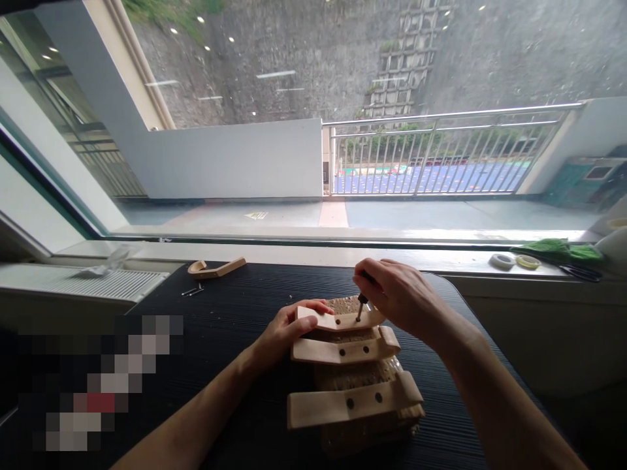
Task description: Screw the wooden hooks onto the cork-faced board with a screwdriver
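My right hand (385,284) is closed around the dark handle of a screwdriver (361,303). The screwdriver's tip stands in one of the two holes of the farthest curved wooden piece (345,322). On that piece's left end, my left hand (296,321) grips with the thumb on top and the fingers behind. Nearer to me lie a second curved wooden piece (326,351) and a third wooden piece (333,406), each with two dark holes. All three rest across a brown, speckled board (360,375) that looks wrapped in clear plastic.
Another hooked wooden piece (218,268) lies at the back left of the black table (255,287), with several small screws (193,291) beside it. Tape rolls (514,262), a green cloth (558,250) and dark scissors-like handles (580,271) lie on the right of the windowsill. A radiator (98,282) stands left.
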Tool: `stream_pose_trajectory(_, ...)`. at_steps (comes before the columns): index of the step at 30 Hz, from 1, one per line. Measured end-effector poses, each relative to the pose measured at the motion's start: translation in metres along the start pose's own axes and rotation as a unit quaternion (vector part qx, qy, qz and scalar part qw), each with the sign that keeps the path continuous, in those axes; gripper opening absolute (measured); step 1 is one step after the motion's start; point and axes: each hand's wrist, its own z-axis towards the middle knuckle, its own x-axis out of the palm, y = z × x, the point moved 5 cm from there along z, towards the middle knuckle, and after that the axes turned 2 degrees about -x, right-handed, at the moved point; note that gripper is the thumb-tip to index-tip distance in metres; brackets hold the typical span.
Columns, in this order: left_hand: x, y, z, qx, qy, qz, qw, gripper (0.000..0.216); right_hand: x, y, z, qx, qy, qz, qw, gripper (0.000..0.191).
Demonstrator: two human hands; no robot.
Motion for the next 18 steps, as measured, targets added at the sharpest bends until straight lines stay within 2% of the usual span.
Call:
stream_pose_trajectory(4,0.000,-0.001,0.000,0.001,-0.007,0.010,1.000,0.029,0.002,-0.003,0.000,0.049,0.013,-0.033,0.998,0.022)
stream_pose_trajectory(9,0.000,0.000,-0.001,-0.002,-0.006,0.002,1.000,0.030,0.000,-0.001,-0.003,0.071,0.018,-0.062,0.995,0.025)
stream_pose_trajectory(18,0.000,-0.001,0.000,0.002,0.005,0.012,1.000,0.029,-0.010,0.009,-0.006,0.014,0.043,0.044,0.998,0.015)
